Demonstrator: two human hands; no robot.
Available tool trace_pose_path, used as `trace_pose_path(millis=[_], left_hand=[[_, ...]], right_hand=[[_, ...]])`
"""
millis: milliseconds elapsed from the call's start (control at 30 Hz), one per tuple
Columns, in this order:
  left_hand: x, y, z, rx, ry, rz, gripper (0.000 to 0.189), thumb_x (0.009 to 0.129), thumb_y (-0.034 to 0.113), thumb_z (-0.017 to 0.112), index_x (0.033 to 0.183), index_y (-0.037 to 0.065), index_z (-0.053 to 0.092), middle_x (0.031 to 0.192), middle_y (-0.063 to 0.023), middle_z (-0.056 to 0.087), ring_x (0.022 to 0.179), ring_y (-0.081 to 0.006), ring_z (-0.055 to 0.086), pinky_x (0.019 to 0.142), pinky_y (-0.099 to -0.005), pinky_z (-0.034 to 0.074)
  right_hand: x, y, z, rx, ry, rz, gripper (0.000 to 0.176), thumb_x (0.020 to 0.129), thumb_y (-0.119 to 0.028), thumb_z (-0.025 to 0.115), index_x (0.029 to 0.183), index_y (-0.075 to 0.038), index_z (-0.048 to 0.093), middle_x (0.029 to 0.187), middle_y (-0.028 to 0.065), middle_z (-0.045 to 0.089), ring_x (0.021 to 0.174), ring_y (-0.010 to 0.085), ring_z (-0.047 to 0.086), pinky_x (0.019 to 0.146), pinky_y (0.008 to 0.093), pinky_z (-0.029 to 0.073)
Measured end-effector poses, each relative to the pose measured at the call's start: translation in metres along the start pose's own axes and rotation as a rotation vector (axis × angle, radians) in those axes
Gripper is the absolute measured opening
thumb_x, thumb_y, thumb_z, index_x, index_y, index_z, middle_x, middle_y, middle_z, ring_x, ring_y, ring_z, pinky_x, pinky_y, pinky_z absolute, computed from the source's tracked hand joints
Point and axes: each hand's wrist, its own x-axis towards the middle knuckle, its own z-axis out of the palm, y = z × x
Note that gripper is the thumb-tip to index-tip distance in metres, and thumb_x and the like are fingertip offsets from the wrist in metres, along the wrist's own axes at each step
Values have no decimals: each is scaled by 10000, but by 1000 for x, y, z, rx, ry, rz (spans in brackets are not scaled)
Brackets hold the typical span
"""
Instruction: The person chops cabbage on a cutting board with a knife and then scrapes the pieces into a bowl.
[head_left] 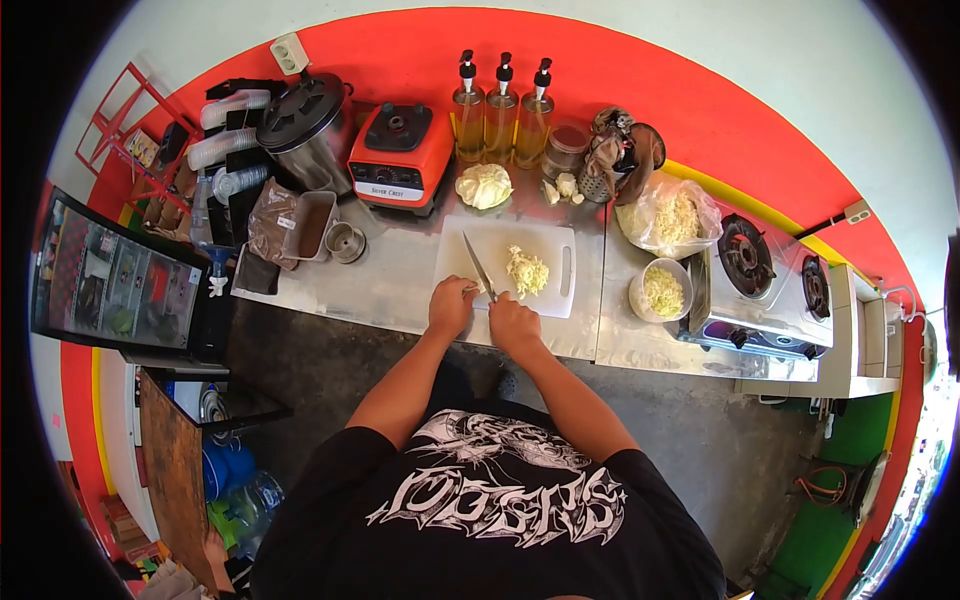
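My right hand is closed around the handle of a kitchen knife, whose blade points away from me over a white cutting board. At the board's near edge, left of the knife, my left hand has its fingers drawn together; a small pale bit shows at the fingertips, too small to name. Shredded cabbage lies in a heap on the board, right of the blade. Behind the board rests a pale cabbage head. A clear tub of shredded cabbage stands to the right.
A red blender base and several pump bottles line the wall. To the right are a plastic bag of shreds and a gas stove. A steel pot stands left. Another person's hand shows at lower left.
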Motion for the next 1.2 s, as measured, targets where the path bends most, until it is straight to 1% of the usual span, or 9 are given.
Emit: trace_pose_path(millis=[67,133,300,467,667,733,900,1067,1200], left_hand=[[0,2,1,6,20,31,163,837,143,739,942,20,753,905,-168,689,870,-353,671,801,-427,526],[-1,4,2,12,-8,-40,135,841,142,730,934,47,752,940,-150,677,956,-363,634,863,-441,504],[-1,0,5,-23,-6,-26,132,845,134,724,944,52,754,946,-149,678,959,-369,632,862,-445,504],[-3,2,1,-53,-8,-52,131,846,129,719,946,51,753,946,-149,677,957,-376,630,864,-447,502],[-1,2,6,-6,-17,51,138,840,105,721,951,28,749,953,-145,681,948,-364,634,865,-431,505],[1,-2,5,-8,-5,132,148,828,89,734,955,16,752,874,-149,673,784,-299,655,744,-379,520],[19,2,5,-48,-107,210,147,833,75,732,970,25,757,858,-132,668,758,-272,649,722,-369,521],[39,1,-2,-18,-213,313,149,820,57,747,965,19,752,989,-124,632,769,-263,659,731,-365,531],[49,3,-7,-43,-283,271,177,807,26,757,982,13,730,1010,-121,609,775,-260,661,731,-357,535]], right_hand=[[-13,-3,-2,-19,-50,40,338,1043,-361,487,1052,-26,533,870,199,736,818,371,742,727,459,594],[-18,-6,4,-28,-68,56,340,1042,-363,488,1056,-26,534,886,204,736,834,374,741,744,462,592],[1,-4,4,-17,-39,43,349,1040,-364,492,1067,-19,537,905,206,737,849,379,739,761,464,590],[4,3,-2,-49,-22,-15,345,1038,-371,494,1069,-31,549,880,184,742,802,372,742,712,470,592],[-27,2,7,-35,-30,65,326,1031,-372,508,1017,-49,549,811,172,735,775,360,744,694,476,590],[-31,9,10,-42,42,53,323,1027,-368,514,1001,-48,543,769,167,725,739,358,739,671,469,590],[-37,19,1,-8,68,71,323,1024,-361,519,994,-40,544,753,172,719,696,366,728,628,470,584],[-41,6,3,31,96,147,323,1022,-358,517,999,-38,553,733,170,715,687,370,725,619,480,579],[-38,-10,15,19,120,215,326,1021,-362,516,1019,-38,548,716,168,713,680,372,726,616,482,578]])
